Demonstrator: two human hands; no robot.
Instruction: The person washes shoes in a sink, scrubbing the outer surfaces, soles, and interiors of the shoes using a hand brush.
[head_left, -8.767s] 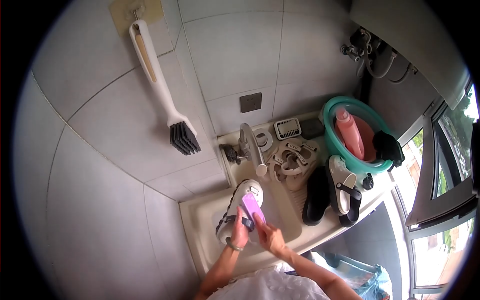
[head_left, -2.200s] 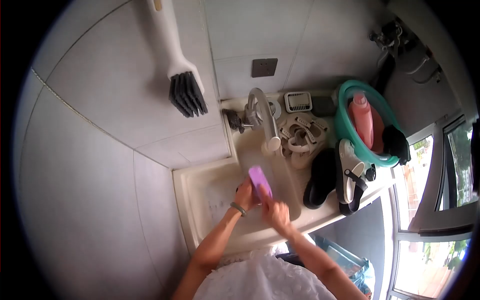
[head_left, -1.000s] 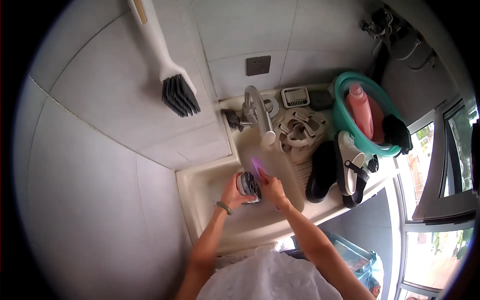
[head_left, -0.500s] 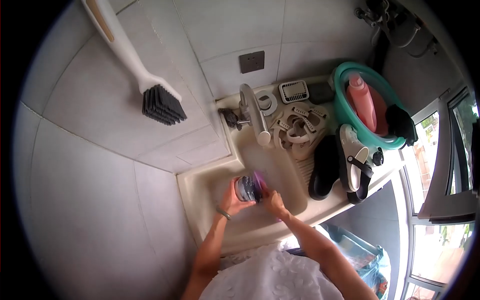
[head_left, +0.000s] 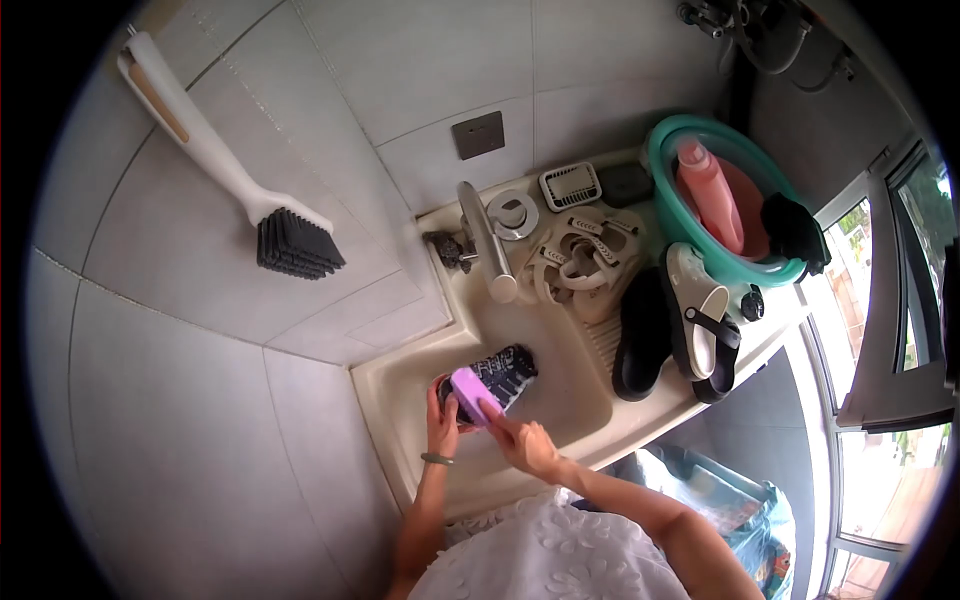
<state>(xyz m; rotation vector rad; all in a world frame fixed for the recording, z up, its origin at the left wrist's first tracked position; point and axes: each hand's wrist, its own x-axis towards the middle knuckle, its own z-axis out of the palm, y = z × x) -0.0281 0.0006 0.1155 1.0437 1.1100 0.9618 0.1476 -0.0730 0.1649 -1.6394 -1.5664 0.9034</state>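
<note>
A dark lace-up shoe [head_left: 508, 370] with white soapy streaks is held over the sink basin [head_left: 560, 405], its far end pointing up and to the right. My left hand [head_left: 441, 415] is closed round the near end of the shoe. In my right hand [head_left: 522, 440] is a purple scrubbing brush [head_left: 474, 395], pressed against the shoe's near part. The brush covers some of the shoe, and its bristles are hidden. Above the basin hangs the faucet [head_left: 487, 245], behind the shoe.
Beige sandals [head_left: 585, 260], a black shoe [head_left: 643, 335] and a white clog [head_left: 695, 310] lie on the right ledge. Behind them stands a teal basin [head_left: 668, 150] holding a pink bottle [head_left: 712, 195]. A long-handled brush [head_left: 215, 160] hangs on the left wall.
The shoe has turned, so its laced upper now shows lengthwise. My right hand and the brush have moved left onto its near part; my left hand has shifted left and slightly down.
</note>
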